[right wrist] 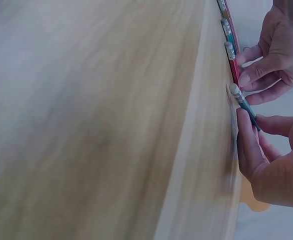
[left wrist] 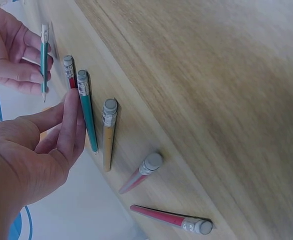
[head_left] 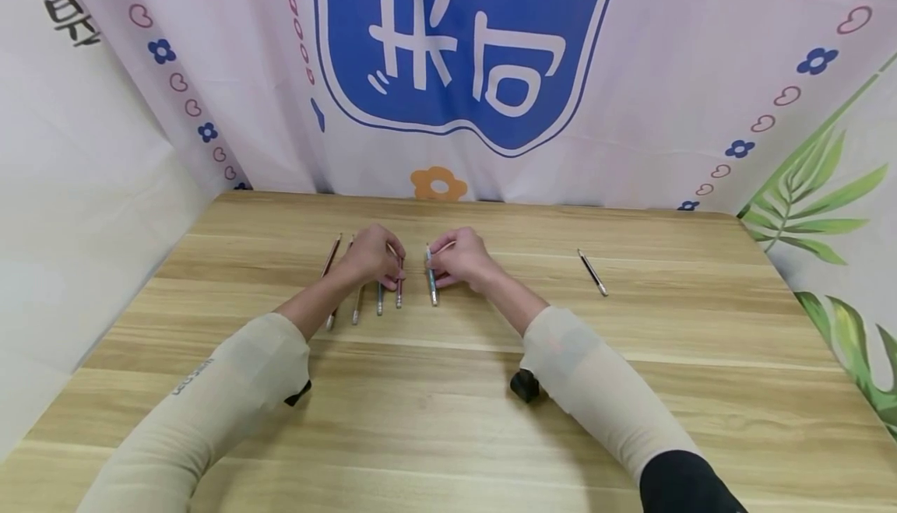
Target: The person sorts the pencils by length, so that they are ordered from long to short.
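My right hand [head_left: 459,256] pinches a teal pencil [head_left: 432,287] between thumb and fingers, its eraser end toward me. In the right wrist view this pencil [right wrist: 242,102] tilts, apparently off the table. Just left of it, my left hand [head_left: 374,256] holds a red pencil [head_left: 399,295] at thumb and fingertips; its eraser end shows in the left wrist view. Beside that hand lie another teal pencil [left wrist: 86,110], a yellow-brown pencil [left wrist: 108,140] and two red pencils, one nearer the yellow-brown one [left wrist: 136,177] and one farther out [left wrist: 161,216]. My left forearm partly covers this row.
A dark pencil [head_left: 592,273] lies apart on the right side of the wooden table [head_left: 434,435]. Behind the table's far edge hangs a printed curtain [head_left: 666,93]. Dark wrist-camera parts [head_left: 524,385] stick out below my sleeves.
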`<state>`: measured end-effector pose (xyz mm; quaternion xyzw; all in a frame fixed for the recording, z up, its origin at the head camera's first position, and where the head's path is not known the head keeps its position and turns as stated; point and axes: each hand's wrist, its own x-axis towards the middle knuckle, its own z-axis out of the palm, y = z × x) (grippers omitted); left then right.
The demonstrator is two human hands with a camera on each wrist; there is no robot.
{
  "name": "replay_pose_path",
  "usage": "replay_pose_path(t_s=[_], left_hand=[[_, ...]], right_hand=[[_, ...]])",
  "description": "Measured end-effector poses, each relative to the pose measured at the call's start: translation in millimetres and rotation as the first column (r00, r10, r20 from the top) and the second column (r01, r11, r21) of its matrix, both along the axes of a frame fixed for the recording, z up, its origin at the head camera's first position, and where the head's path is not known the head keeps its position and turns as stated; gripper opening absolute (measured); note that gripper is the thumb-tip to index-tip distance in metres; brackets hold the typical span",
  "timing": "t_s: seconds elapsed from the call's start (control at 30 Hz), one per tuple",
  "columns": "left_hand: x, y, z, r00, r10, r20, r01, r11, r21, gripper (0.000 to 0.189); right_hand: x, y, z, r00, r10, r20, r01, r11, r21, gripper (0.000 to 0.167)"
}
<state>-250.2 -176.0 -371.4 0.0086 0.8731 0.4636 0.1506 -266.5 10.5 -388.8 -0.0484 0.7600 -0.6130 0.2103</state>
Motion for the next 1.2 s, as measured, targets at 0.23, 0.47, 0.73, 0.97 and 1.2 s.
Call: replay_pose_path(t_s=[0.23, 0.47, 0.73, 0.97, 1.2], left_hand=[[-0.5, 0.9, -1.1, 1.000, 0.006, 0.003, -0.006, 1.000, -0.009, 0.027], [-0.4, 2.4, -0.1, 1.000, 0.010, 0.002, -0.010, 0.999, -0.041, 0.026], [-1.4, 1.3, 0.0, 1.000, -0.003, -0.001, 0.003, 0.999, -0.053, 0.027], [-2.5, 1.1, -1.9, 1.000, -0.010, 0.000, 0.010, 0.998, -0.059, 0.028], [-3.4, 0.0, -2.3, 1.000, -0.019, -0.004, 0.019, 0.998, -0.058, 0.030]], right_hand=[[0.3, -6, 0.8, 1.000, 0.005, -0.009, -0.005, 1.000, 0.019, 0.023], [1.3, -13, 3.7, 1.000, -0.023, -0.021, 0.024, 0.998, 0.051, 0.021], [2.5, -25, 4.7, 0.997, -0.049, -0.057, 0.055, 0.993, 0.108, 0.019], [0.1, -32, 4.1, 0.995, -0.065, -0.079, 0.078, 0.983, 0.167, 0.015], [-1.7, -35, 3.5, 0.994, -0.052, -0.100, 0.072, 0.976, 0.206, 0.006]])
